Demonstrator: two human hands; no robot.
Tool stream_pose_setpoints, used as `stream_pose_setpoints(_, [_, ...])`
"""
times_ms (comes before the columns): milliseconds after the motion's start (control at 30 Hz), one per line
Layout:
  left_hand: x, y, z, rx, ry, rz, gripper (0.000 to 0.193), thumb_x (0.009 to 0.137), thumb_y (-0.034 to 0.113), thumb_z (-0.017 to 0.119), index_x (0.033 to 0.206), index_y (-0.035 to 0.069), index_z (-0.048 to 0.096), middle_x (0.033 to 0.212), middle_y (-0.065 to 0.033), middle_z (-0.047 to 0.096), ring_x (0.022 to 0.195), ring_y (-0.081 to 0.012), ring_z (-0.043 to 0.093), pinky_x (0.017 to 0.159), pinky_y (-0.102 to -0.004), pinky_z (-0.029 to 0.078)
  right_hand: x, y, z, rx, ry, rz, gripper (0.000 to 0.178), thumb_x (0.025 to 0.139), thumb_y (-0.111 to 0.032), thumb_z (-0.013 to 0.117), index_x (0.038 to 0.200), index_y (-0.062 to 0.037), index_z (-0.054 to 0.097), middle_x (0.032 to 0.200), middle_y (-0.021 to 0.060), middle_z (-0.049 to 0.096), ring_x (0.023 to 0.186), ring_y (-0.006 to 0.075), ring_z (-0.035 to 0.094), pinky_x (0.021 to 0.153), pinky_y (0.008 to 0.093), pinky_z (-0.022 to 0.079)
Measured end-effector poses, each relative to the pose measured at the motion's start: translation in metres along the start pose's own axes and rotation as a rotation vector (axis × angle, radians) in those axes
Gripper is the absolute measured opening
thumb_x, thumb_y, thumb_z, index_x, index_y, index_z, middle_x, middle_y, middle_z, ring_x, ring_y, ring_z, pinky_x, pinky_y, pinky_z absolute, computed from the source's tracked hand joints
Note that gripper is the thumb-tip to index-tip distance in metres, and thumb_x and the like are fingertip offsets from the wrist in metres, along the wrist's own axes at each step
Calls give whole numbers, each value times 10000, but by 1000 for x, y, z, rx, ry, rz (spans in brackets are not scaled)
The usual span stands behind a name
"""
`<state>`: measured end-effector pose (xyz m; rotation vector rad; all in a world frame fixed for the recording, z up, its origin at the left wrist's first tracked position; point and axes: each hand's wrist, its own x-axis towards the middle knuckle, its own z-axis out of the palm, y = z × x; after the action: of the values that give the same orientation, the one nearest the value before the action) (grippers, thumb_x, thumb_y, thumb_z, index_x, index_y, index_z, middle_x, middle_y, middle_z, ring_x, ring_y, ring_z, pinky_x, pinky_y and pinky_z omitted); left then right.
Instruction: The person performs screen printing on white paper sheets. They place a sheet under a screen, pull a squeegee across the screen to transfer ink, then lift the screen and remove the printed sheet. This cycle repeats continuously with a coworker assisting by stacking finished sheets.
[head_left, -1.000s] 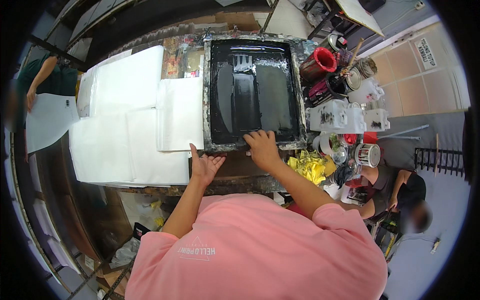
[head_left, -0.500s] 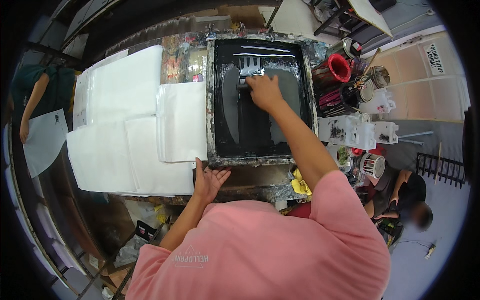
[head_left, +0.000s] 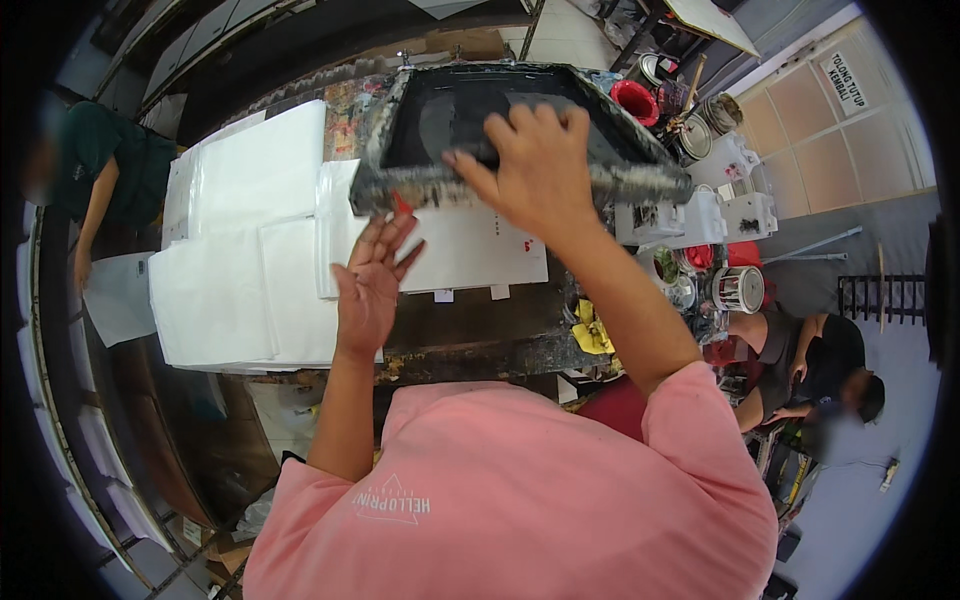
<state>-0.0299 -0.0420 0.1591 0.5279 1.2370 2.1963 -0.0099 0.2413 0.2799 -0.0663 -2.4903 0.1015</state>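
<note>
- The dark screen frame sits at twelve o'clock in the view, tilted, its near edge raised.
- The right hand reaches over the frame's six o'clock edge; whether it grips anything, I cannot tell.
- The left hand, well apart from the right, is at the frame's seven o'clock corner, fingers loosely spread; contact is unclear.
- From the frame, a white sheet lies at six o'clock, white paper stacks at eight.

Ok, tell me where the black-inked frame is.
In the head view, the black-inked frame is at upper centre, with white sheets to its left, a red can to its right.
</note>
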Motion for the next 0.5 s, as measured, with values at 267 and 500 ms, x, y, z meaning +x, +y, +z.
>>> stream_pose_setpoints(267, [-50, -98, -94, 1973, 282, -379, 1110, 969, 842, 415, 1685, 6, 267, 1764, -288, 118, 1647, -456, -3, 1197, -769, -141, 73, 14, -14, -43, -62, 38, 646, 978, -665, 614, 944, -43, 783, 878, 110, 716, 910, 298, 683, 910, 486, 391])
stream_pose_setpoints(500, [-44, -91, -78, 1905, 314, -324, 1192, 912, 838, 547, 1640, -74, 307, 1728, -221, 317, 1648, -388, 152, 1219, -761, -111, 103, 22, -11, -36, -64, 23, 523, 985, -583, 650, 1018, -84, 803, 876, 85, 728, 890, 282, 681, 844, 459, 406])
